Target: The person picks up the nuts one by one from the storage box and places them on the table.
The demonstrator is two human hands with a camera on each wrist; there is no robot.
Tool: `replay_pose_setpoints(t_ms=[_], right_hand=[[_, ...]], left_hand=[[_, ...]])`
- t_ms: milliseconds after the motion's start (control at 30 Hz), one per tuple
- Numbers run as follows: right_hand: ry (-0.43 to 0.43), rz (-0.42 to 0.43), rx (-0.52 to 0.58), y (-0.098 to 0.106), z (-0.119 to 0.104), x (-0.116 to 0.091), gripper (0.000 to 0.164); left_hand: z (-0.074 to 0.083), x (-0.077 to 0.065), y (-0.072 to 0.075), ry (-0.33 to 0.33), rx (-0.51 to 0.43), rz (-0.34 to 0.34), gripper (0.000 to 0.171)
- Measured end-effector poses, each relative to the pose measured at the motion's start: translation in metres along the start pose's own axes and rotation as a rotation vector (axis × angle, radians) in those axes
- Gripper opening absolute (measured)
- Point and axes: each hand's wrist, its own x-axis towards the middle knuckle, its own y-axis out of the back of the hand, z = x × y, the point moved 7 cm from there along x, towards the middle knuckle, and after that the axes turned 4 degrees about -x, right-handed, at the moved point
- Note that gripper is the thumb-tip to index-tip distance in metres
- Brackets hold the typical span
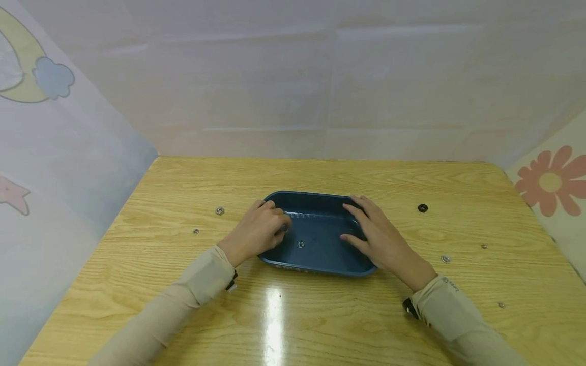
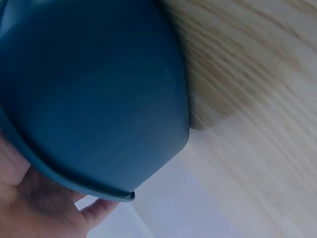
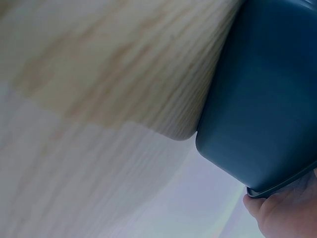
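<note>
A dark blue rectangular basin (image 1: 320, 272) sits on the wooden table, between my two hands. My left hand (image 1: 263, 231) reaches over its left end with fingers curled, pinching a small dark-grey nut (image 1: 285, 227) between thumb and forefinger above the basin floor. In the left wrist view, the palm lies close to the basin's rim (image 2: 64, 183). Over the right end, my right hand (image 1: 384, 241) spreads its fingers and thumb across the rim, holding nothing. A small silver nut (image 1: 300, 244) lies on the basin floor.
To the left on the table (image 1: 192, 269) are a silver nut (image 1: 220, 210) and a smaller one (image 1: 196, 231). A black nut (image 1: 422, 208), a silver nut (image 1: 446, 259) and tiny metal pieces (image 1: 484, 246) lie to the right. A pale covered wall (image 1: 320, 91) stands behind.
</note>
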Motion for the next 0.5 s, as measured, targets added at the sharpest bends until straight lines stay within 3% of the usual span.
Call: replay_pose_setpoints(t_ms=[500], right_hand=[[-0.003,-0.004,0.0,0.001,-0.001,-0.001,0.071]], left_hand=[[-0.017,0.005,0.013,0.031,-0.024,0.095,0.018]])
